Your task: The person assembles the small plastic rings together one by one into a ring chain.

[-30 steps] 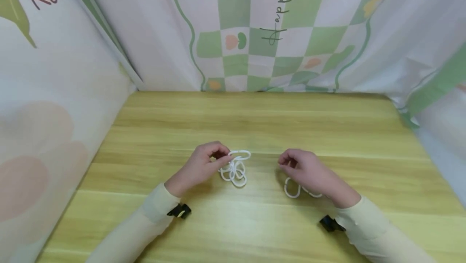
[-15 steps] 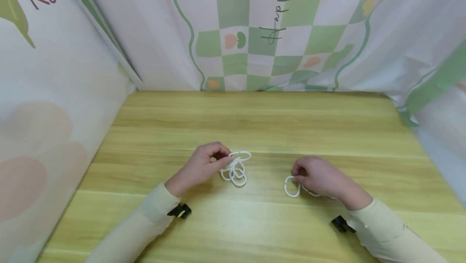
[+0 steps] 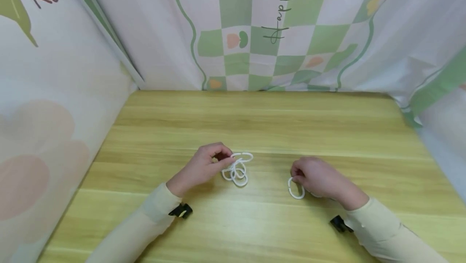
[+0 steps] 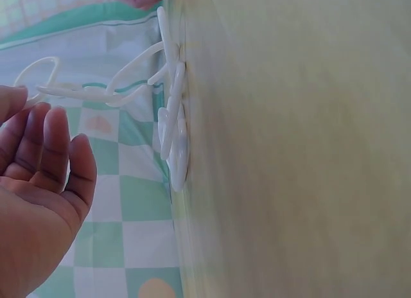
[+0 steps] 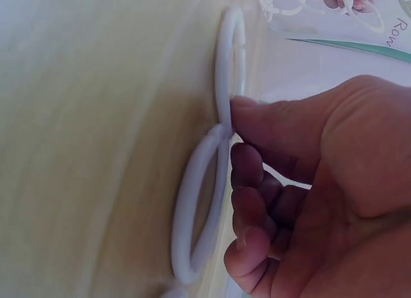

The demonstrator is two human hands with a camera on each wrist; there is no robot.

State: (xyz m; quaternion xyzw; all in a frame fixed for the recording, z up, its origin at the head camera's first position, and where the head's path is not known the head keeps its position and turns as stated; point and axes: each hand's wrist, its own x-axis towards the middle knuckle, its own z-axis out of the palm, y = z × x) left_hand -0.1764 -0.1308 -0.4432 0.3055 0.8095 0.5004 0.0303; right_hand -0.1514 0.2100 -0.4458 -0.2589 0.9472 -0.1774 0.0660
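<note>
My left hand [image 3: 204, 168] pinches the top link of a chain of white plastic links [image 4: 178, 118] between thumb and fingertips. That link is lifted, and the chain hangs from it to a bunched pile on the table. To the right, my right hand [image 3: 324, 180] pinches an oval white link [image 5: 223, 73], its thumb and index fingertip right where this link joins a second white link [image 5: 184, 227]. In the head view the front link shows beside the fingertips, while the hand mostly hides the links behind it.
The wood-grain table [image 3: 233, 121] runs back to a white and green checked curtain [image 3: 271, 52]. Another printed curtain [image 3: 65, 77] closes the left side. A black wrist camera [image 3: 181, 211] sits at the left cuff, another black camera [image 3: 340, 224] at the right.
My right hand has moved right and slightly nearer to me, down onto the white links, and now pinches one. That front link has shifted and tilted a little. My left hand stays nearly still.
</note>
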